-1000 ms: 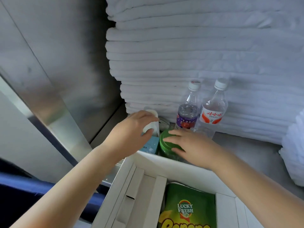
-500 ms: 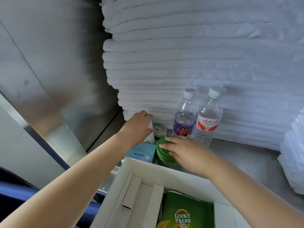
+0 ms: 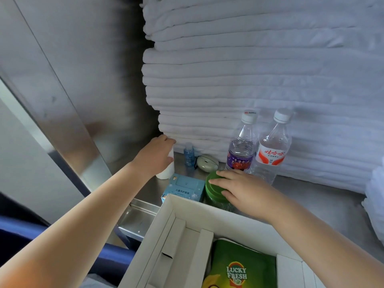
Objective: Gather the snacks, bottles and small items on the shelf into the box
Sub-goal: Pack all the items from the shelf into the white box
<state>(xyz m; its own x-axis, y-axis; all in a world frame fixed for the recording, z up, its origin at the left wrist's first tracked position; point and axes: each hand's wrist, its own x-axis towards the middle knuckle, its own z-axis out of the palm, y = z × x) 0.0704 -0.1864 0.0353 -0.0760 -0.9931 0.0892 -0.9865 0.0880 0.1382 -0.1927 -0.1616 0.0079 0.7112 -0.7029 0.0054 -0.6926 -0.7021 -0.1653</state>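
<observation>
Our left hand (image 3: 154,157) curls round white bottle (image 3: 166,174); right hand (image 3: 243,190) clasps green jar lid (image 3: 213,187). Best we lift both straight, clearing far wall of box (image 3: 197,208).

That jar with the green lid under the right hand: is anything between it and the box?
Only the white wall of the box, close in front of the jar; the right hand would likely need to lift it over. Nothing else visible blocks it.
</observation>
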